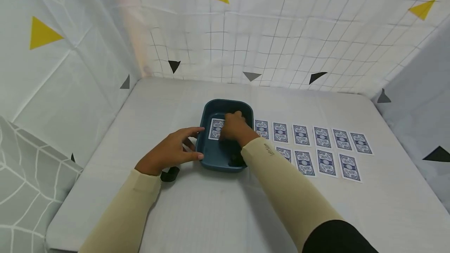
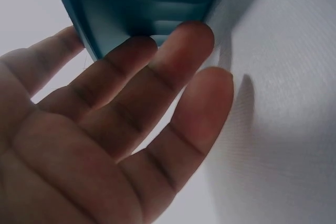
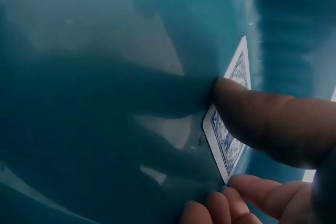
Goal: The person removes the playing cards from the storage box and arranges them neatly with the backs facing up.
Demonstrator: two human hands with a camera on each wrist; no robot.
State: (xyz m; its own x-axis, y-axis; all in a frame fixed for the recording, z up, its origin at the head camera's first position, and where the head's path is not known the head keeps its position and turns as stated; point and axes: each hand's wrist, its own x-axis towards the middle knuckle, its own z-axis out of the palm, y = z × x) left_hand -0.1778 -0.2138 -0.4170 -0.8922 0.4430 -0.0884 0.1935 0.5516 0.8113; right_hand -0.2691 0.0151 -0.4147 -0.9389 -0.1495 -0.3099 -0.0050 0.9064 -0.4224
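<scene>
A dark teal tray stands on the white table, with a blue-backed playing card lying face down in its left part. My right hand reaches into the tray at the card's right edge. In the right wrist view, the thumb lies across the card, and a fingertip meets its lower corner, pinching it. My left hand rests against the tray's left side, fingers spread. In the left wrist view, fingertips touch or nearly touch the tray wall.
Several blue-backed playing cards lie face down in two rows right of the tray; my right sleeve partly covers the lower row. White cloth walls with yellow and dark triangles rise behind and beside the table.
</scene>
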